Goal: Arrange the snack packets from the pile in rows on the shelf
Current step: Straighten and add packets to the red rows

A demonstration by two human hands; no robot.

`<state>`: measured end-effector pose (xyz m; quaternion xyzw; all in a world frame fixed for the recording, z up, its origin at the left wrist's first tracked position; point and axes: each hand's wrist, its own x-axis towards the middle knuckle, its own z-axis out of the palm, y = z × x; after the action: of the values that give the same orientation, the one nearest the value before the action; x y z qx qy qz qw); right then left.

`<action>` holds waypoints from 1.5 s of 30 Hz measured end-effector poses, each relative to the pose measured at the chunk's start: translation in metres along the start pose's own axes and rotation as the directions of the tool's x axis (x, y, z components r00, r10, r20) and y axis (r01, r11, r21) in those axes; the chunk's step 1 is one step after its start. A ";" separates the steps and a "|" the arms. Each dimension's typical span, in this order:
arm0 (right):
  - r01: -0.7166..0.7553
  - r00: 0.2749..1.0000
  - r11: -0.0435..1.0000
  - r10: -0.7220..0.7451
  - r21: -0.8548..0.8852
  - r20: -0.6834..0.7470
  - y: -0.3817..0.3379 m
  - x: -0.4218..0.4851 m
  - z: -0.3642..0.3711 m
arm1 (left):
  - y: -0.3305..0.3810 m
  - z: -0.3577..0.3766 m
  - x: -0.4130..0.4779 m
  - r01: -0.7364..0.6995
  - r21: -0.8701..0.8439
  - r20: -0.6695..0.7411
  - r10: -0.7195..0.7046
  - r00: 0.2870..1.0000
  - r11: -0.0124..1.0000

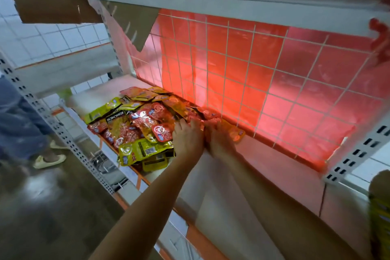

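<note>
A pile of red and yellow snack packets (pixel 139 124) lies on the left part of the white shelf (pixel 263 167). Both of my arms reach in from the lower left. My left hand (pixel 186 137) rests on the pile's right edge, fingers on a red packet. Beside it, my right hand (pixel 219 139) is blurred and pressed against packets near the back grid; an orange packet (pixel 237 134) shows just past its fingers. Whether either hand grips a packet is hidden by blur.
A white wire grid with a red backing (pixel 263 74) closes the rear of the shelf. Cardboard boxes (pixel 130 25) sit on and hang below the shelf above. A slotted upright (pixel 54 124) stands at left, and a person in sandals (pixel 48 159) is beyond it.
</note>
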<state>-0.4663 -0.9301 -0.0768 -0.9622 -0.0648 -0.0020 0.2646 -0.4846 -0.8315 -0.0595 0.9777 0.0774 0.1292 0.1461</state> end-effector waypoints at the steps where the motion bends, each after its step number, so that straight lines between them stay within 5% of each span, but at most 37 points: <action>1: -0.001 1.000 0.999 0.003 -0.053 0.025 -0.003 -0.002 -0.001 | -0.002 0.003 0.003 -0.002 0.016 0.002 0.002 1.000 1.000; 7: -0.124 0.992 0.978 0.117 -0.167 -0.051 -0.010 -0.011 0.003 | -0.009 0.002 0.000 -0.076 0.070 -0.032 0.079 0.996 0.995; 13: -0.184 0.982 0.975 0.178 -0.126 -0.058 -0.010 -0.034 -0.002 | -0.004 -0.011 -0.014 -0.068 -0.102 0.179 0.086 0.980 0.992; 20: -0.272 0.958 0.962 0.269 -0.019 -0.103 -0.012 -0.084 -0.025 | -0.006 -0.020 -0.041 -0.087 -0.399 0.084 0.131 0.988 0.913; 22: -0.328 0.931 0.941 0.336 0.079 -0.141 -0.012 -0.100 -0.037 | -0.006 -0.027 -0.054 -0.010 -0.571 0.138 0.108 0.985 0.821; 27: -0.321 0.837 0.816 0.482 0.482 -0.259 0.002 -0.152 -0.062 | 0.000 -0.045 -0.096 0.382 -0.858 0.436 0.094 0.895 0.343; 33: -0.255 0.756 0.541 0.629 0.802 -0.184 0.017 -0.222 -0.071 | 0.014 -0.066 -0.156 0.493 -0.856 0.516 0.216 0.829 0.154; 41: -0.180 0.681 0.333 0.722 0.925 -0.127 0.039 -0.314 -0.091 | 0.045 -0.067 -0.232 0.542 -0.809 0.587 0.258 0.768 0.226; 45: -0.201 0.648 0.372 0.744 0.906 -0.162 0.059 -0.352 -0.106 | 0.071 -0.067 -0.260 0.505 -0.810 0.581 0.297 0.758 0.298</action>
<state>-0.8052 -1.0775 -0.0288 -0.6417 0.3181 -0.1684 0.6773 -0.7435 -0.9300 -0.0356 0.6663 0.0005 -0.2037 0.7173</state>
